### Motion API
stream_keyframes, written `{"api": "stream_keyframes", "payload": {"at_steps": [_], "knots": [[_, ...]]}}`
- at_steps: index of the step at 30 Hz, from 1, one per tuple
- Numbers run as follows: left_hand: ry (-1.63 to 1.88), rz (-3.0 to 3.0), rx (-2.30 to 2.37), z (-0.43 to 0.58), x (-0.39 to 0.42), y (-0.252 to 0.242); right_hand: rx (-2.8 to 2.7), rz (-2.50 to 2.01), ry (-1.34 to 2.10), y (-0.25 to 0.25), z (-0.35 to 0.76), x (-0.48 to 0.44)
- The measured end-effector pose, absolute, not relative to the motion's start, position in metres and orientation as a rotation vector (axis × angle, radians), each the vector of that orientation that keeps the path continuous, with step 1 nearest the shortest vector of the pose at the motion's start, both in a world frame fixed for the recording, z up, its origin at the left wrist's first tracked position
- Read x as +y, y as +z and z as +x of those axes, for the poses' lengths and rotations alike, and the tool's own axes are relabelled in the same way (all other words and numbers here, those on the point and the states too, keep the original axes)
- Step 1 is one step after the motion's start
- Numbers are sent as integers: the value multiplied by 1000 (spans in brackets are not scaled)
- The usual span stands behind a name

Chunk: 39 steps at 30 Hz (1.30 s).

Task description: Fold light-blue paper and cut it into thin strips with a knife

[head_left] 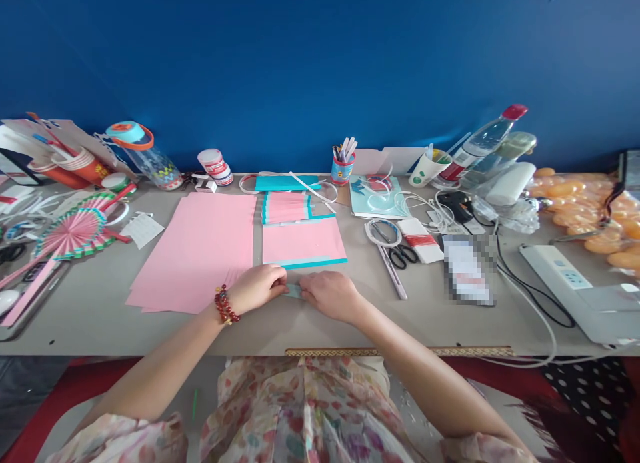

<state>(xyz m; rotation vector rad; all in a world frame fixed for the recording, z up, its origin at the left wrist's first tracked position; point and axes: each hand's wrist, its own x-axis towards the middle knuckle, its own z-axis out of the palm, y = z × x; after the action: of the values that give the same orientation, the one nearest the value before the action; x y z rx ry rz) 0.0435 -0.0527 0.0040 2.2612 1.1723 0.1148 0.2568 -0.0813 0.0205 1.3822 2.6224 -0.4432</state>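
Note:
Near the front of the table, my left hand (260, 286) and my right hand (330, 291) are close together, each closed on one end of a small pale blue-green strip (294, 290). Most of the strip is hidden under my fingers; it looks like paper. Just beyond my hands lies a pink paper sheet (303, 241) with a turquoise band along its near edge. Behind that sits a pleated pink piece (286, 208) with turquoise edges, then a turquoise folded piece (285, 183). To the left, a stack of pink paper (200, 243) reaches under my left wrist.
On the right lie black-handled scissors (403, 256), a pen-like tool (393, 273), a tape roll (383, 233) and a power strip (565, 276) with cables. A pleated fan (75, 233) is at left. Along the wall stand a pen cup (343, 169) and bottles. A patterned ruler-like strip (400, 351) edges the front.

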Motion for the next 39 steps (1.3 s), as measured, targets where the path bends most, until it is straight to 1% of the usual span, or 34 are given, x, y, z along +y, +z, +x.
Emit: {"api": "stream_keyframes", "payload": {"at_steps": [8, 16, 26, 34, 39], "knots": [[102, 2267, 1175, 44, -54, 5, 2621, 1381, -418, 21, 256, -82], [116, 2259, 1190, 44, -56, 5, 2603, 1417, -464, 20, 257, -81], [121, 2245, 1199, 44, -57, 4, 2461, 1615, -517, 31, 282, -87], [99, 2219, 1190, 44, -56, 2, 2449, 1735, -593, 23, 288, -93], [96, 2210, 1204, 44, -56, 3, 2495, 1715, -650, 20, 290, -93]]}}
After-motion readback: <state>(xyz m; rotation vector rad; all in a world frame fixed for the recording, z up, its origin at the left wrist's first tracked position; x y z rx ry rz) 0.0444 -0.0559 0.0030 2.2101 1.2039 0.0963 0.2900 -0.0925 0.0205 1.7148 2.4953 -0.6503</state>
